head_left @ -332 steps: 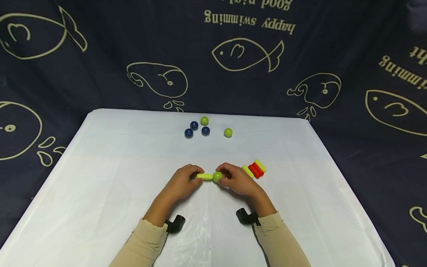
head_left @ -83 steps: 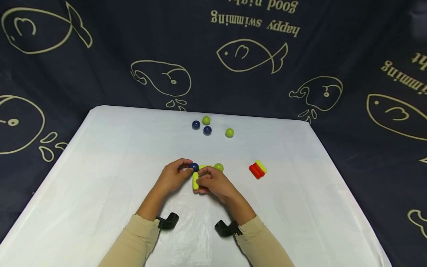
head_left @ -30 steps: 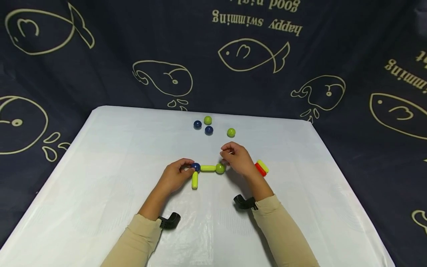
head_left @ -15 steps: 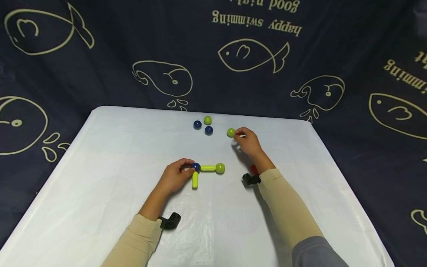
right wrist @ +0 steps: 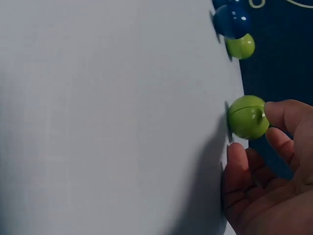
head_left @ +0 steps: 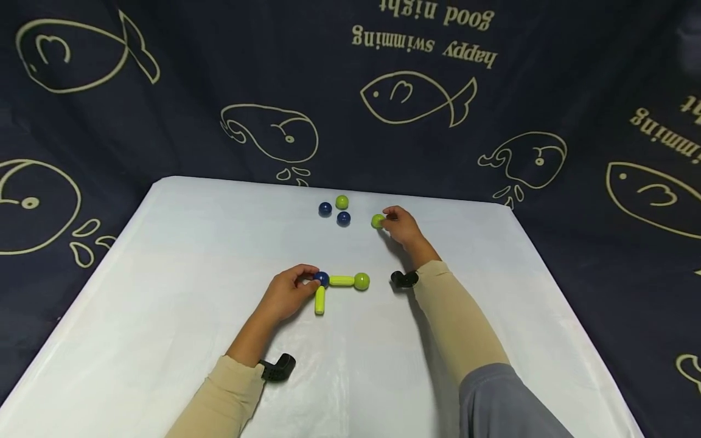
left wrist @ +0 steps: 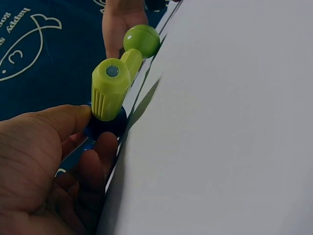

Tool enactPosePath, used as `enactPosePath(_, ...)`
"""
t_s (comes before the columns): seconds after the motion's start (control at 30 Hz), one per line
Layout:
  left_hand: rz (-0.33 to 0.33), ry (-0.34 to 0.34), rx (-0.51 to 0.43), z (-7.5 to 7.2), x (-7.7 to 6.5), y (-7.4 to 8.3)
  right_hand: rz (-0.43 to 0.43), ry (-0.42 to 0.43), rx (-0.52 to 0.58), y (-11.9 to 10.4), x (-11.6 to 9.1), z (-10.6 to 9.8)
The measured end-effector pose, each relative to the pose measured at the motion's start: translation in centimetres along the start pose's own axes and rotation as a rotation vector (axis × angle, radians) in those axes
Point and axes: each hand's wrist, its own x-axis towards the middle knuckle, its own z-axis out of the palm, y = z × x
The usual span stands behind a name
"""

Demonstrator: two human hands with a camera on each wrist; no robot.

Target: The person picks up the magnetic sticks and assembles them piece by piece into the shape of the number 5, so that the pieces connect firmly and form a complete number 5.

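Tabletop (head_left: pixel 230 225) comes first in the head view, with its near corners cut off from us. Around its middle, the left hand (head_left: pixel 287 295) pinches the held blue ball (head_left: pixel 322 278) between thumb and fingertips, which cover part of that ball's left side. From there the sideways rod (head_left: pixel 342 280) points toward the right edge and meets the joined green ball (head_left: pixel 361 281); the near rod (head_left: pixel 320 301) points toward the near edge. Closer to the far edge, the right hand (head_left: pixel 402 226) has its thumb at the lone green ball (head_left: pixel 376 221). Left of that, by the far edge, we find the left blue ball (head_left: pixel 325 209), the right blue ball (head_left: pixel 343 218) and the far green ball (head_left: pixel 342 202).

From the left wrist, we face the end of the near rod, which with the fingers hides much of the held blue ball. The sideways rod is foreshortened, and the joined green ball partly covers what seems to be the right hand, cut off at the top.

From the right wrist, we see the thumb against the lone green ball and a fingertip close below; whether they pinch it, we cannot tell. Beyond, another blue ball is sliced by the top
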Motion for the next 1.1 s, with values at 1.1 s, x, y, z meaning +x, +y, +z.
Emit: enactPosePath(1.1,0.016,0.018,-0.006,0.3,-0.2,0.2,-0.078,-0.082,0.206,-1.0,-5.3,-0.2)
